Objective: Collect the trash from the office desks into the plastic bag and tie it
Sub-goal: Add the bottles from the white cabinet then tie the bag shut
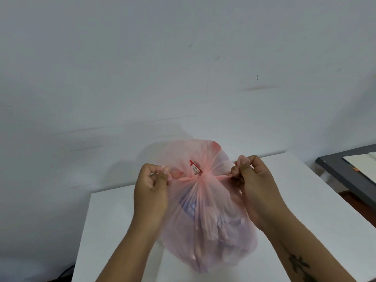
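A thin pink plastic bag (205,224), full of trash that shows dimly through it, stands on a white desk (114,226). Its top is gathered into a knot (203,177) at the centre. My left hand (151,186) pinches the left handle strand of the bag. My right hand (254,180) pinches the right strand. Both strands run taut sideways from the knot. A red and white wrapper (195,167) shows through the plastic just above the knot.
The white desk stands against a pale wall (183,68). A dark grey desk (345,174) with a white sheet of paper (364,165) on it stands at the right, with a gap of floor between the two desks.
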Demonstrator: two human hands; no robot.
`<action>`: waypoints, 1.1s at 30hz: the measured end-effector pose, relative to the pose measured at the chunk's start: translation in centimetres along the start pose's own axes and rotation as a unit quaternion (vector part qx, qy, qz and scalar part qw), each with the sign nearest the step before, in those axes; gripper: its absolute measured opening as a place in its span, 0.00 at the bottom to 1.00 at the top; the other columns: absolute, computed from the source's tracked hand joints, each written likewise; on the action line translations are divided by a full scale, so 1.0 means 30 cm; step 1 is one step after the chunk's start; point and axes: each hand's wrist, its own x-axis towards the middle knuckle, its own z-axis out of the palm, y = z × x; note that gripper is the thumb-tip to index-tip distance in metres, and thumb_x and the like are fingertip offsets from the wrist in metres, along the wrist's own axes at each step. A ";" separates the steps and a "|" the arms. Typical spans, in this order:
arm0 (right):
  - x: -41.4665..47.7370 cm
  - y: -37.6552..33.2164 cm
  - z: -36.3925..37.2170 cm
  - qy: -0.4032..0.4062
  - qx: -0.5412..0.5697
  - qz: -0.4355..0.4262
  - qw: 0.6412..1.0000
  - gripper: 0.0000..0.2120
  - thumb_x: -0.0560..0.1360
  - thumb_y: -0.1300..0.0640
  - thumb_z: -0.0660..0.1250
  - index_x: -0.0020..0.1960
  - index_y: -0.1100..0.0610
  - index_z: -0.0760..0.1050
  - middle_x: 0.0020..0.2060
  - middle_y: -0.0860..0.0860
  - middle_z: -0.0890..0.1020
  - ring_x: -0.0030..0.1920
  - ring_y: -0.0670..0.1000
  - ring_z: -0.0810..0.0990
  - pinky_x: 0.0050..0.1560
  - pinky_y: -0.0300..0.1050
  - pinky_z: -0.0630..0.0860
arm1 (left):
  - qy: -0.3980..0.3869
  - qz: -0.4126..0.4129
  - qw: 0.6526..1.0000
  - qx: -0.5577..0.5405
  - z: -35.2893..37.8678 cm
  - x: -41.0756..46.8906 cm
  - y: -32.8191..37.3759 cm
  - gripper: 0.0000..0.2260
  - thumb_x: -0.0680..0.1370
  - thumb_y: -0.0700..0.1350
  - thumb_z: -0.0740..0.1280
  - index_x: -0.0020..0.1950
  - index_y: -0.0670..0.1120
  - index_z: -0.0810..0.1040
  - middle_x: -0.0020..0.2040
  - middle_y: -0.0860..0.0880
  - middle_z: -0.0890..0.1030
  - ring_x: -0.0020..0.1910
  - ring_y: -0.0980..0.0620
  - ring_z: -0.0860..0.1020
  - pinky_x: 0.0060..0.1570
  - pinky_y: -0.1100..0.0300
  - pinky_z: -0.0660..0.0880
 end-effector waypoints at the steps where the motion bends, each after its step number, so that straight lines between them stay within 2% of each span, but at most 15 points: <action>1: -0.022 0.001 0.017 0.008 -0.053 -0.030 0.998 0.12 0.82 0.54 0.59 0.41 0.56 0.70 0.34 0.51 0.76 0.38 0.50 0.75 0.41 0.42 0.76 | 0.007 0.011 1.000 0.011 0.005 -0.007 -0.008 0.06 0.81 0.44 0.65 0.45 0.46 0.74 0.36 0.57 0.83 0.38 0.60 0.80 0.41 0.68 0.72; 3: -0.065 0.002 0.053 -0.033 -0.146 -0.090 0.985 0.04 0.81 0.54 0.60 0.50 0.51 0.74 0.42 0.49 0.79 0.43 0.46 0.77 0.45 0.36 0.76 | 0.021 0.027 0.999 0.019 0.014 -0.013 -0.013 0.05 0.81 0.46 0.65 0.46 0.47 0.74 0.40 0.54 0.84 0.41 0.59 0.81 0.39 0.71 0.72; 4: -0.085 0.000 0.071 -0.081 -0.223 -0.112 0.965 0.09 0.79 0.51 0.63 0.59 0.44 0.72 0.53 0.47 0.78 0.51 0.41 0.76 0.50 0.33 0.73 | 0.023 0.036 0.999 0.032 0.017 -0.011 -0.012 0.05 0.81 0.47 0.65 0.47 0.48 0.74 0.42 0.52 0.83 0.42 0.57 0.80 0.39 0.71 0.72; 6: -0.084 0.027 0.082 -0.161 -0.458 -0.159 0.860 0.33 0.72 0.38 0.67 0.72 0.34 0.55 0.73 0.43 0.60 0.71 0.43 0.60 0.66 0.43 0.66 | 0.008 0.067 0.995 0.080 0.018 0.001 -0.018 0.06 0.81 0.48 0.64 0.46 0.49 0.73 0.42 0.51 0.80 0.40 0.57 0.77 0.38 0.69 0.71; 8: -0.069 0.048 0.092 -0.153 -0.617 -0.201 0.745 0.43 0.68 0.29 0.64 0.75 0.33 0.45 0.76 0.47 0.53 0.74 0.55 0.55 0.68 0.54 0.64 | -0.011 0.118 0.981 0.152 0.013 0.015 -0.032 0.06 0.81 0.46 0.64 0.45 0.49 0.72 0.44 0.53 0.76 0.43 0.55 0.73 0.42 0.64 0.71; 11: -0.034 0.076 0.111 -0.109 -0.686 -0.235 0.680 0.37 0.69 0.26 0.58 0.73 0.37 0.55 0.67 0.50 0.68 0.63 0.56 0.68 0.60 0.52 0.69 | -0.021 0.207 0.947 0.243 0.008 0.037 -0.057 0.02 0.79 0.44 0.65 0.47 0.47 0.74 0.59 0.52 0.76 0.58 0.54 0.68 0.58 0.54 0.70; 14: -0.002 0.126 0.112 -0.129 -0.679 -0.230 0.685 0.29 0.72 0.31 0.56 0.67 0.45 0.66 0.57 0.50 0.72 0.55 0.53 0.69 0.56 0.48 0.71 | -0.053 0.251 0.929 0.268 0.009 0.074 -0.039 0.04 0.75 0.48 0.63 0.49 0.53 0.74 0.71 0.53 0.73 0.71 0.51 0.66 0.67 0.51 0.63; 17: 0.027 0.178 0.084 -0.152 -0.657 -0.262 0.690 0.24 0.73 0.37 0.50 0.58 0.52 0.71 0.49 0.49 0.75 0.46 0.52 0.68 0.52 0.50 0.73 | -0.184 0.255 0.914 0.258 0.026 0.107 -0.008 0.18 0.77 0.50 0.63 0.67 0.58 0.71 0.75 0.56 0.67 0.76 0.52 0.61 0.74 0.48 0.61; 19: 0.030 0.196 0.069 -0.137 -0.594 -0.307 0.731 0.16 0.73 0.45 0.53 0.47 0.55 0.72 0.40 0.50 0.75 0.39 0.51 0.68 0.45 0.50 0.72 | -0.249 0.256 0.877 0.322 0.044 0.120 -0.021 0.22 0.80 0.54 0.61 0.74 0.58 0.68 0.76 0.55 0.67 0.76 0.51 0.62 0.73 0.47 0.63; 21: 0.018 0.200 0.055 -0.103 -0.536 -0.330 0.770 0.11 0.73 0.48 0.56 0.42 0.55 0.70 0.37 0.48 0.74 0.37 0.49 0.67 0.43 0.43 0.68 | -0.255 0.327 0.826 0.381 0.050 0.114 -0.052 0.19 0.80 0.54 0.58 0.69 0.52 0.77 0.70 0.53 0.75 0.70 0.47 0.70 0.66 0.45 0.70; 24: 0.005 0.199 0.027 -0.074 -0.463 -0.297 0.832 0.11 0.73 0.48 0.65 0.50 0.52 0.67 0.45 0.45 0.69 0.43 0.46 0.68 0.45 0.36 0.64 | -0.209 0.390 0.808 0.389 0.047 0.082 -0.087 0.17 0.79 0.50 0.58 0.56 0.48 0.85 0.58 0.50 0.82 0.57 0.47 0.77 0.54 0.52 0.77; 26: 0.002 0.185 0.013 -0.097 -0.432 -0.245 0.863 0.25 0.73 0.50 0.70 0.66 0.50 0.64 0.55 0.42 0.66 0.53 0.43 0.68 0.52 0.33 0.66 | -0.187 0.393 0.805 0.402 0.046 0.056 -0.088 0.18 0.79 0.51 0.56 0.53 0.49 0.86 0.53 0.50 0.81 0.53 0.48 0.75 0.48 0.56 0.76; 28: 0.005 0.171 0.000 -0.140 -0.456 -0.228 0.849 0.34 0.73 0.48 0.69 0.75 0.43 0.57 0.59 0.41 0.65 0.58 0.41 0.67 0.60 0.34 0.67 | -0.200 0.392 0.796 0.415 0.038 0.048 -0.097 0.19 0.80 0.53 0.55 0.54 0.51 0.85 0.53 0.53 0.79 0.54 0.49 0.71 0.50 0.55 0.75; 31: 0.014 0.161 -0.034 -0.188 -0.482 -0.214 0.828 0.29 0.72 0.44 0.66 0.72 0.43 0.65 0.57 0.44 0.72 0.58 0.46 0.71 0.64 0.46 0.71 | -0.231 0.394 0.777 0.433 0.013 0.052 -0.110 0.20 0.80 0.62 0.54 0.54 0.57 0.83 0.56 0.57 0.76 0.57 0.48 0.67 0.56 0.53 0.67; 33: 0.020 0.154 -0.058 -0.203 -0.520 -0.217 0.801 0.26 0.71 0.35 0.60 0.66 0.43 0.71 0.56 0.43 0.75 0.56 0.45 0.72 0.63 0.47 0.70 | -0.224 0.416 0.761 0.444 -0.003 0.050 -0.117 0.21 0.80 0.64 0.53 0.53 0.58 0.82 0.57 0.57 0.75 0.57 0.47 0.68 0.55 0.52 0.64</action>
